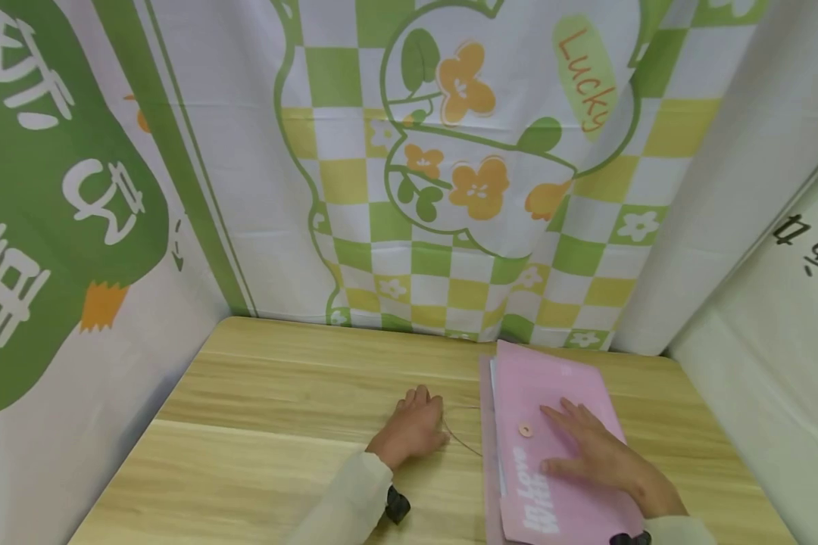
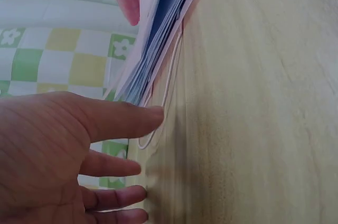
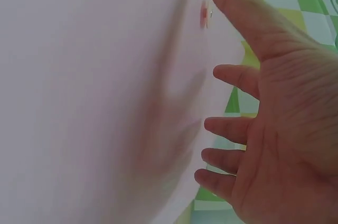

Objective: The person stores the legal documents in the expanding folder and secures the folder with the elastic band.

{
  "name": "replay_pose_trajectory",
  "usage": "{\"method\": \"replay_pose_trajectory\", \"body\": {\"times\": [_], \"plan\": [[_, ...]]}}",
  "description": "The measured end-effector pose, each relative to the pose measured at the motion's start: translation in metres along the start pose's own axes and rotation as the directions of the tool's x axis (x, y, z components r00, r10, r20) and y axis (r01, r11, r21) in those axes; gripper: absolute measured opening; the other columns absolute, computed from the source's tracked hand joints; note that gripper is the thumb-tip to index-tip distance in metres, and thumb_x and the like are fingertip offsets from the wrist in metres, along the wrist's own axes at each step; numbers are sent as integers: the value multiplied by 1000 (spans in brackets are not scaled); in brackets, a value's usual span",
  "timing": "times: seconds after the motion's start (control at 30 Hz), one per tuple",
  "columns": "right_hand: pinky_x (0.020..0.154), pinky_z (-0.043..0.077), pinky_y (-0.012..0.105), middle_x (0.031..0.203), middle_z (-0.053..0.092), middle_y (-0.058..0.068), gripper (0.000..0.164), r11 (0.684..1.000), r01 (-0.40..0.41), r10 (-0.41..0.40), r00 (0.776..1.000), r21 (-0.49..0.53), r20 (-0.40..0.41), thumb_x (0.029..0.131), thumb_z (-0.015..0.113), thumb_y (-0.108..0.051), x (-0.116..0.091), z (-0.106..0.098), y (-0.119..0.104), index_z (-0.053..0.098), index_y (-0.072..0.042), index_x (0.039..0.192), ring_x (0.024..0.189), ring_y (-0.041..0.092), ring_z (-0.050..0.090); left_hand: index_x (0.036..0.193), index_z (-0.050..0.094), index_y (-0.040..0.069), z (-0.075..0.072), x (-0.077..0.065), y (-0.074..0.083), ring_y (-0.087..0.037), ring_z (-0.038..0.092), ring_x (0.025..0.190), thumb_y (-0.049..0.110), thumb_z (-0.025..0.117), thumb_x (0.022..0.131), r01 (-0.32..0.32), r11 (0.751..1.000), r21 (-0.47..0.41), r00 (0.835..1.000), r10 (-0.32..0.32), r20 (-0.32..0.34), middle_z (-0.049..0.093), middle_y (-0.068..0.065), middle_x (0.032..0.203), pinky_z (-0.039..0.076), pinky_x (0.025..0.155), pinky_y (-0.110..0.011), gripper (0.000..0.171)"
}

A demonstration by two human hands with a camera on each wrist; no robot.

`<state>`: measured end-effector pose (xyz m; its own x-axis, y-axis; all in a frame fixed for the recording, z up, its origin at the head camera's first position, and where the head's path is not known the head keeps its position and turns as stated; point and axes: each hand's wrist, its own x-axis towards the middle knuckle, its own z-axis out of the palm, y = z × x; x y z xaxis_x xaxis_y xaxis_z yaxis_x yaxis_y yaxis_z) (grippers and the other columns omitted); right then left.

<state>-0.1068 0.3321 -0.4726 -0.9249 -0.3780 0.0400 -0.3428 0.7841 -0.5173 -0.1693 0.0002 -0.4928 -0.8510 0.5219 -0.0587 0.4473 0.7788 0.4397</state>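
A pink expanding file folder (image 1: 572, 424) lies on the wooden table, with white lettering and a round button (image 1: 526, 430) on its flap. Blue-grey inner pockets (image 2: 163, 28) show along its side in the left wrist view. A thin cord loop (image 2: 168, 84) runs out from that side across the wood. My left hand (image 1: 412, 428) is at the loop's far end, thumb and fingers apart, the thumb overlapping the cord in the left wrist view. Over the flap my right hand (image 1: 596, 454) spreads its fingers, with its fingertips close to the pink surface in the right wrist view.
The light wood tabletop (image 1: 259, 393) extends left of the folder. Behind it hangs a green and yellow checked curtain (image 1: 450, 265) with flowers. White printed cloth (image 1: 777, 363) closes the right side, and a green-patterned cloth (image 1: 61, 250) the left.
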Motion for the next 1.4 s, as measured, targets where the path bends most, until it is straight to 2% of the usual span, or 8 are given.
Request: {"method": "replay_pose_trajectory", "body": {"times": [0.17, 0.3, 0.5, 0.63, 0.8, 0.97, 1.13, 1.4], "plan": [[103, 18, 81, 153, 24, 45, 90, 1000, 0, 0, 1000, 20, 16, 80, 87, -40, 3, 1, 6, 48, 1, 149, 138, 70, 15, 103, 64, 12, 5, 3, 0, -19, 32, 92, 25, 78, 93, 1, 1000, 15, 1000, -1, -2, 37, -1, 101, 31, 78, -33, 21], [105, 15, 80, 155, 18, 45, 90, 999, -20, 19, 999, 45, 31, 80, 87, -40, 4, 3, 10, 47, 0, 150, 140, 68, 12, 120, 66, 11, 9, 5, 0, -18, 35, 96, 21, 78, 93, -2, 1000, 11, 1000, 3, -17, 42, -1, 108, 36, 83, -34, 30], [105, 15, 80, 155, 17, 45, 92, 999, -46, 46, 999, 14, 24, 78, 88, -43, 5, 7, 11, 48, -2, 151, 139, 70, 11, 124, 66, 15, 11, 7, 0, -19, 45, 102, 13, 77, 93, -43, 999, -24, 998, 42, -48, 51, -1, 117, 44, 89, -34, 33], [104, 16, 80, 154, 18, 46, 93, 999, -43, 43, 999, -13, 9, 77, 88, -44, 4, 10, 14, 49, -2, 151, 137, 72, 13, 126, 66, 16, 14, 10, -2, -17, 53, 107, 7, 71, 96, -76, 993, -95, 996, 71, -57, 56, 2, 116, 48, 92, -32, 32], [105, 16, 80, 154, 19, 46, 94, 999, -42, 42, 999, -8, -3, 77, 88, -46, 4, 13, 16, 49, -3, 151, 137, 71, 14, 121, 67, 11, 18, 18, -4, -13, 61, 105, -2, 63, 98, -143, 946, -289, 989, 123, -88, 62, 2, 112, 51, 90, -28, 28], [105, 16, 79, 155, 19, 46, 95, 998, -55, 55, 998, -14, 4, 77, 86, -50, 5, 16, 18, 48, -4, 151, 137, 71, 14, 119, 69, 7, 21, 23, -3, -7, 62, 95, -3, 63, 97, -157, 890, -428, 987, 127, -98, 65, 2, 108, 52, 83, -24, 24], [104, 18, 80, 154, 19, 46, 96, 998, -56, 56, 998, -26, 9, 77, 86, -52, 6, 18, 17, 48, -5, 151, 136, 72, 15, 111, 72, 6, 23, 27, 0, -2, 60, 86, 0, 66, 97, -190, 863, -467, 982, 159, -106, 70, 2, 105, 51, 78, -21, 16], [103, 18, 80, 152, 21, 47, 95, 998, -43, 44, 999, -52, 4, 77, 86, -52, 8, 20, 15, 49, -4, 151, 134, 74, 17, 102, 73, 9, 27, 34, 8, 0, 59, 84, 1, 67, 96, -267, 869, -417, 963, 228, -142, 72, 5, 102, 50, 77, -18, 11]]}}
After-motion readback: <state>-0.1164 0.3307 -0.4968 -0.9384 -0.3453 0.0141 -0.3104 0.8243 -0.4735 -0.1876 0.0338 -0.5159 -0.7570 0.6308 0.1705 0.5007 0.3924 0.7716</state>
